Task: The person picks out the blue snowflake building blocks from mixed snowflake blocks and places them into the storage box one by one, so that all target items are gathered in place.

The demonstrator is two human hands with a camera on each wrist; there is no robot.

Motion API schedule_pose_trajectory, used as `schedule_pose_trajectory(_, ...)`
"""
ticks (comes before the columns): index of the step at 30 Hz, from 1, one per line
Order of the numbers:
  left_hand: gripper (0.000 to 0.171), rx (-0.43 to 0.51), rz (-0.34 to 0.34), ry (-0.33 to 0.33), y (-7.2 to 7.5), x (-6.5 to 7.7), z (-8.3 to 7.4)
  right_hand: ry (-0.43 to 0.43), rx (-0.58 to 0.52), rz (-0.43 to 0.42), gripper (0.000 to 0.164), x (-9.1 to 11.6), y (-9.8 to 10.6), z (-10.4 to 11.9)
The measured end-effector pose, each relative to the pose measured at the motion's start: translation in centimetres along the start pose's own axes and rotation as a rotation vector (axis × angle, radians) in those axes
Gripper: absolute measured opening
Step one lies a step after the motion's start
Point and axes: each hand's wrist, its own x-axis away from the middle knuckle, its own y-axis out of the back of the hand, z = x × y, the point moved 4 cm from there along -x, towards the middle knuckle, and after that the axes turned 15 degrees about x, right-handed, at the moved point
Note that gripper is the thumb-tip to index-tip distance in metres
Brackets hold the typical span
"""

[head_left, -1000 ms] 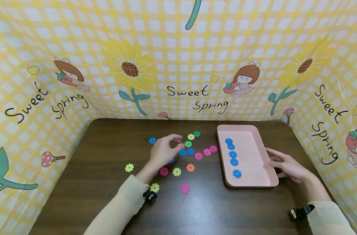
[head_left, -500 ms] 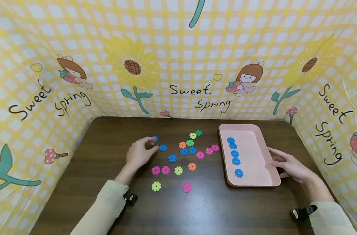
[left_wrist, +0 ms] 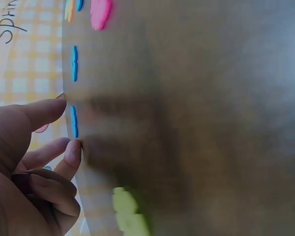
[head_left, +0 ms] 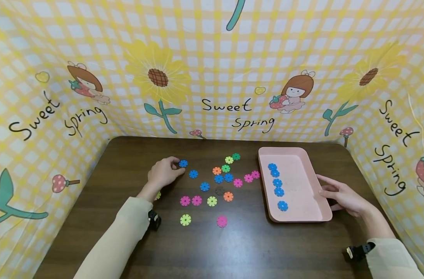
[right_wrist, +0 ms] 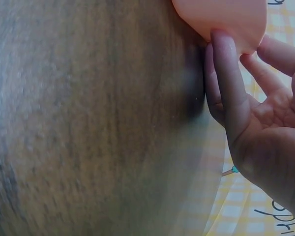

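My left hand (head_left: 162, 173) is at a blue flower-shaped disc (head_left: 183, 163) lying flat on the table, thumb and index finger on either side of it. In the left wrist view this blue disc (left_wrist: 73, 121) shows edge-on between fingertips and thumb, while the other fingers curl below. Another blue disc (head_left: 193, 174) lies just to the right. On the right, my right hand (head_left: 344, 197) rests its extended fingertips against the side of a pink tray (head_left: 307, 182). Several blue discs (head_left: 279, 192) lie in a column along the tray's left half.
Loose flower discs are scattered over the dark wooden table (head_left: 128, 248): pink ones (head_left: 196, 200), yellow-green ones (head_left: 212, 201), orange ones (head_left: 216, 170), green ones (head_left: 225, 168) and a dark one (head_left: 219, 190). Checkered yellow cloth (head_left: 184, 31) walls off the back and sides.
My left hand has moved left from the middle discs to the far-left blue disc, uncovering several discs. In the last half second, the tray has shifted slightly left with my right hand at its side.
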Motion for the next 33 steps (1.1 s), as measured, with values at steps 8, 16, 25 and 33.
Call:
schedule_pose_trajectory(8, 0.051, -0.064, 0.032, 0.042, -0.1, -1.5, -0.8, -0.002, 0.001, -0.007, 0.076, 0.1, 0.0, 0.1)
schedule_pose_trajectory(16, 0.042, -0.047, 0.022, 0.056, -0.1, -1.9, -0.8, -0.002, -0.004, -0.002, 0.076, 0.1, 0.0, 0.3)
schedule_pose_trajectory(25, 0.037, 0.019, 0.014, -0.011, -0.1, -2.0, -0.4, -0.001, -0.019, -0.002, 0.077, 0.1, 0.0, 0.3)
schedule_pose_trajectory(33, 0.033, 0.088, 0.01, -0.057, -0.4, -1.8, -0.3, -0.004, -0.019, -0.006, 0.076, 0.2, 0.0, 0.3)
